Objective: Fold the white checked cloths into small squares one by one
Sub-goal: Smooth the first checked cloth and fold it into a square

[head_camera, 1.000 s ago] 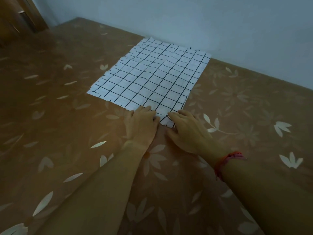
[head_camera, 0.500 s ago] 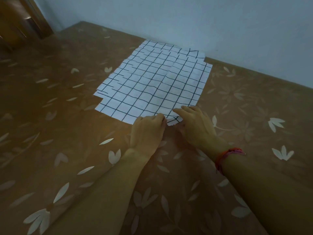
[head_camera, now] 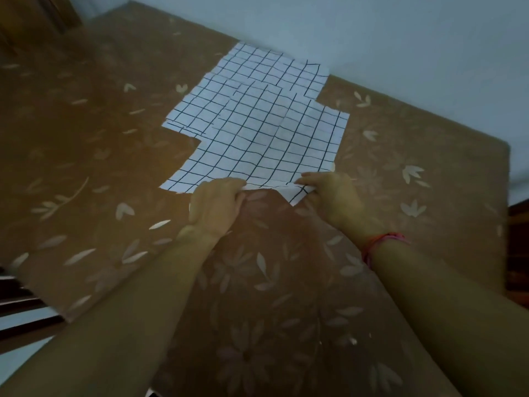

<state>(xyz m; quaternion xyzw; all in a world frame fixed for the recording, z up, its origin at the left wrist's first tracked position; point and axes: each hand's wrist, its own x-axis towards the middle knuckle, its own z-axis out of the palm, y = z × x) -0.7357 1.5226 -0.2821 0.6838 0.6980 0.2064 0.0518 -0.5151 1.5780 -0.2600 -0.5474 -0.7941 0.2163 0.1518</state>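
Note:
Several white checked cloths lie stacked flat on a brown flowered bedsheet (head_camera: 86, 173). The top cloth (head_camera: 266, 144) has slid toward me and sits offset from the lower cloth (head_camera: 269, 70) by the wall. My left hand (head_camera: 217, 204) pinches the top cloth's near edge toward its left. My right hand (head_camera: 333, 193) pinches the near right corner, which curls downward. A red thread band circles my right wrist.
A pale blue wall (head_camera: 372, 38) runs along the far side of the bed. Dark wooden furniture (head_camera: 28, 18) stands at the top left. The bed's right edge (head_camera: 506, 196) and near left edge (head_camera: 34, 316) drop to darker surroundings.
Both hands have closed on the top cloth's near edge and drawn it toward me, apart from the stack. My hands have spread wider. The view has pulled back.

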